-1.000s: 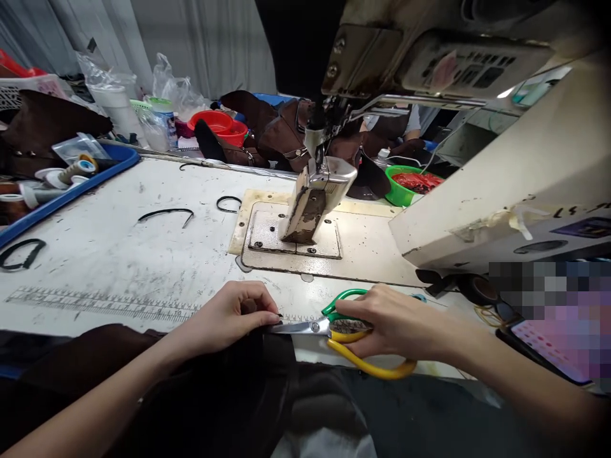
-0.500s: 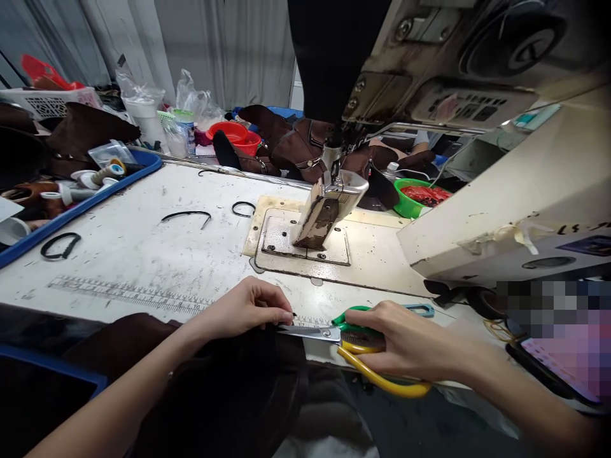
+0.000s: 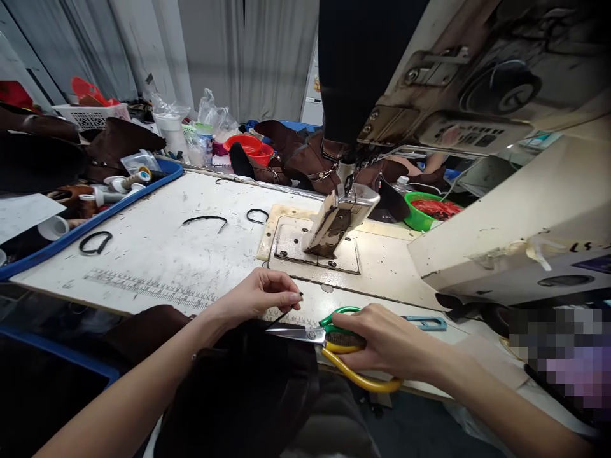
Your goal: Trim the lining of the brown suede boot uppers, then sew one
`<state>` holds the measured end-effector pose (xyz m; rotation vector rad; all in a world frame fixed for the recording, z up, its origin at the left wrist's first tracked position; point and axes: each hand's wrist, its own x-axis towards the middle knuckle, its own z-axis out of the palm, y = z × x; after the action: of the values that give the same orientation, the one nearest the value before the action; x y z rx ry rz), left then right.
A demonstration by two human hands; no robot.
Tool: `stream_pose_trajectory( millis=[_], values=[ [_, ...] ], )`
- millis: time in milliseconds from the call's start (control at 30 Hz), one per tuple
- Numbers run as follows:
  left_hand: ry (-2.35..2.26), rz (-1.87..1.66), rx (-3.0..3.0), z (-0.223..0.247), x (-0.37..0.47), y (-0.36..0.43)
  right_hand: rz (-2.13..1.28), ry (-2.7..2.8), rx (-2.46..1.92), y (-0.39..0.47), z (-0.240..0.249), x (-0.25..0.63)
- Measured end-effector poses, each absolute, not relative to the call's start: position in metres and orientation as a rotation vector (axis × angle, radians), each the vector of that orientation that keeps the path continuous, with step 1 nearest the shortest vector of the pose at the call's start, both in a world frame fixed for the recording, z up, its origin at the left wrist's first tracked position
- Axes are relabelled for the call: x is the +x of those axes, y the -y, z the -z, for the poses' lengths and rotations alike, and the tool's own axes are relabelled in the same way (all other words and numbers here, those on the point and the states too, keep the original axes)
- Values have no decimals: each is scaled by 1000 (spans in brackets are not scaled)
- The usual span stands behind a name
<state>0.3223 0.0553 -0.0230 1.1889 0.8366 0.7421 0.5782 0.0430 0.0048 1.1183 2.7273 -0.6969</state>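
A thin black strip (image 3: 282, 316) is pinched between the thumb and fingertips of my left hand (image 3: 264, 294), over the table's front edge. It slants down to the left toward dark material on my lap. My right hand (image 3: 382, 338) is wrapped round scissors (image 3: 310, 333) with one green and one yellow handle. Their blades point left, near the strip's lower part; I cannot tell whether they touch it. A ruler scale (image 3: 157, 294) runs along the table by my left wrist. Black curved strips (image 3: 205, 219) lie farther back on the white table.
The sewing machine's post (image 3: 341, 222) rises ahead, with its head overhead at right. A blue tray (image 3: 167, 168) of thread spools stands left. Brown leather pieces (image 3: 305, 165), red bowls (image 3: 245, 145) and a green basin (image 3: 420, 221) line the back. A blue tool (image 3: 429, 323) lies beyond my right hand.
My left hand has risen slightly, and more of the strip shows below its fingers. The scissors have shifted left with my right hand. The camera view has turned a little left.
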Motion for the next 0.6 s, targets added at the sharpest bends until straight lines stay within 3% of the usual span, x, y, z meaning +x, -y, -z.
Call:
stream_pose_trajectory(
  millis=[400, 600],
  values=[
    [-828, -965, 1102, 30, 325, -59, 680, -2774, 1045, -53, 5, 559],
    [-1246, -1292, 1165, 0, 281, -59, 721, -2754, 1049, -59, 6, 555]
  ],
)
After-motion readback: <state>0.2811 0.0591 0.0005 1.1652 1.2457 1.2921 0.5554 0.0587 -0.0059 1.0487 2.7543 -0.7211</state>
